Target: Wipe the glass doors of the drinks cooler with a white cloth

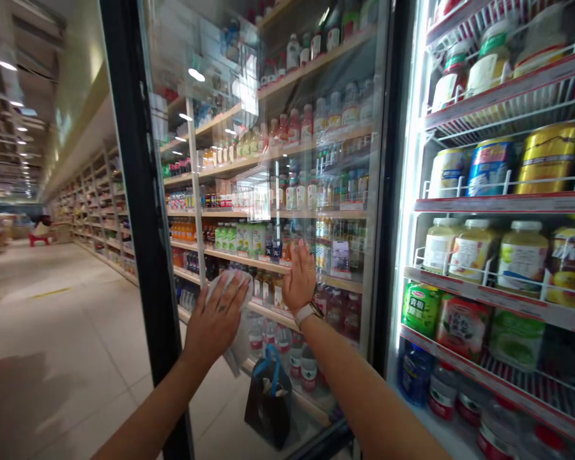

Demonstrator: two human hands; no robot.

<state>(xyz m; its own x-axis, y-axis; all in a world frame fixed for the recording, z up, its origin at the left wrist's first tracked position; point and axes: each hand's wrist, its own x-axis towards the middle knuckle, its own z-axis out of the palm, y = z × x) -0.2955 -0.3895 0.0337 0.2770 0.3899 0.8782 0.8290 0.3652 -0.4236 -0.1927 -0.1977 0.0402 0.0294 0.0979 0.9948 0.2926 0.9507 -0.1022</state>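
A glass cooler door (278,160) stands swung open in front of me, with a black frame (134,191). My left hand (215,322) presses a white cloth (230,284) flat against the glass, fingers spread over it. My right hand (299,278) lies flat on the glass to the right of the cloth, fingers together and stretched upward, holding nothing. A watch with a pale strap (307,313) sits on my right wrist.
The open cooler (498,204) on the right holds wire shelves of bottles and cans. A dark bag with a blue handle (269,399) stands on the floor behind the glass. Shelves of drinks (268,243) show through the door. A tiled aisle (52,319) runs off to the left.
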